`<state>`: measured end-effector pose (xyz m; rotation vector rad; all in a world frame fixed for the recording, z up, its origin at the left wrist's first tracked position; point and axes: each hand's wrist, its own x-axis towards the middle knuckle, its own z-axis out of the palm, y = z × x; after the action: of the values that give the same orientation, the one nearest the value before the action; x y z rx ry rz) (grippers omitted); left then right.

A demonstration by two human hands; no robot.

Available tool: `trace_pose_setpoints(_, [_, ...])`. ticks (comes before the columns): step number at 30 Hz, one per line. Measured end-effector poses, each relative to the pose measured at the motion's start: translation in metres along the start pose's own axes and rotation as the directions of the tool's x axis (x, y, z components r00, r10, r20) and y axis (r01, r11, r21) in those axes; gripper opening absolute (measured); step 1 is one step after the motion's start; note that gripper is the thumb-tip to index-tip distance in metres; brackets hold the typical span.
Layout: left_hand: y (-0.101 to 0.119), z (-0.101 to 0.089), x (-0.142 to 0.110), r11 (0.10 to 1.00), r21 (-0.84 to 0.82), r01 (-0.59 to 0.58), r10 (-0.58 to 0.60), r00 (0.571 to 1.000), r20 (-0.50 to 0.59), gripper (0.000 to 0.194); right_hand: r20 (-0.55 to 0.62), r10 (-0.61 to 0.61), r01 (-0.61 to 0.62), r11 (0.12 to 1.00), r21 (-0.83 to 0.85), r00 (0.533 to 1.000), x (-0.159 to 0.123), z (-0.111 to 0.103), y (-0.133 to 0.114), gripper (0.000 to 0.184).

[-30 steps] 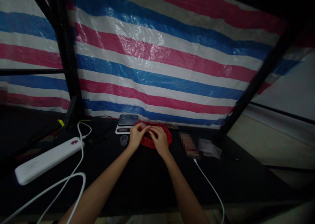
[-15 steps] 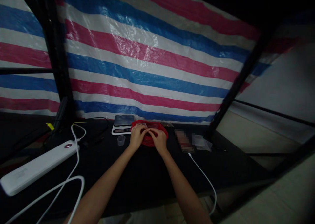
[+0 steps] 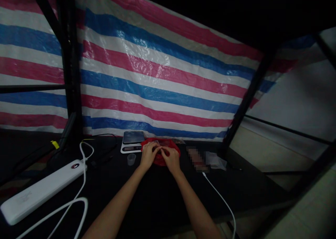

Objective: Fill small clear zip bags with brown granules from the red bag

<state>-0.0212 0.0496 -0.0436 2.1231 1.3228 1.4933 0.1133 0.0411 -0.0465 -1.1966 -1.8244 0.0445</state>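
Head view: bare forearms rise from the bottom edge to the left hand (image 3: 149, 155) and right hand (image 3: 172, 160), which meet over a red dish (image 3: 172, 143). Their fingertips (image 3: 159, 149) come together just above the dish's dark contents (image 3: 158, 159); whether they clamp on anything, I cannot tell (the hands hide that spot). Just left stands a small clear cup (image 3: 131, 159), with a digital scale (image 3: 133, 137) behind it. The black tabletop (image 3: 157, 211) also bears a white power strip (image 3: 42, 191), a white cable (image 3: 219, 193), a pixelated object (image 3: 196, 158) and a plastic bag (image 3: 215, 161). Beyond, a striped tarp (image 3: 157, 74) hangs behind a black frame post (image 3: 69, 56)
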Motion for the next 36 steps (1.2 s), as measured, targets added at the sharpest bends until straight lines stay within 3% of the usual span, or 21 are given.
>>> trace_pose_setpoints(10, [-0.003,0.005,0.002,0.976,-0.217,0.025,-0.021,1.000,0.022,0.024,-0.008,0.111,-0.107,0.973,0.204,0.994,0.001,0.003,-0.002,0.021])
trace_pose_setpoints(13, [-0.001,0.006,0.002,0.980,-0.198,0.036,-0.030,0.999,0.030,0.027,-0.011,0.159,-0.152,0.960,0.234,0.987,0.002,0.005,-0.001,0.020])
trace_pose_setpoints(17, [0.000,0.007,-0.002,0.987,-0.129,0.095,-0.092,0.995,0.034,0.028,-0.057,0.141,-0.130,0.980,0.153,0.988,0.002,0.002,-0.003,0.019])
trace_pose_setpoints(22, [-0.005,0.010,-0.003,0.956,-0.223,0.189,-0.168,0.979,0.112,0.029,-0.046,0.086,-0.076,0.978,0.193,0.995,0.003,-0.002,-0.008,0.019])
trace_pose_setpoints(25, [-0.005,0.009,-0.001,0.946,-0.269,0.178,-0.148,0.981,0.127,0.030,-0.031,0.111,-0.100,0.963,0.251,0.993,0.004,-0.003,-0.007,0.020])
trace_pose_setpoints(30, [0.002,0.006,-0.001,0.959,-0.257,0.118,-0.104,0.992,0.065,0.030,0.045,0.185,-0.188,0.915,0.357,0.982,0.006,-0.001,0.001,0.019])
trace_pose_setpoints(36, [0.008,0.001,-0.002,0.974,-0.215,0.074,-0.059,0.995,0.075,0.028,0.043,0.235,-0.235,0.913,0.334,0.971,0.006,0.001,0.005,0.019])
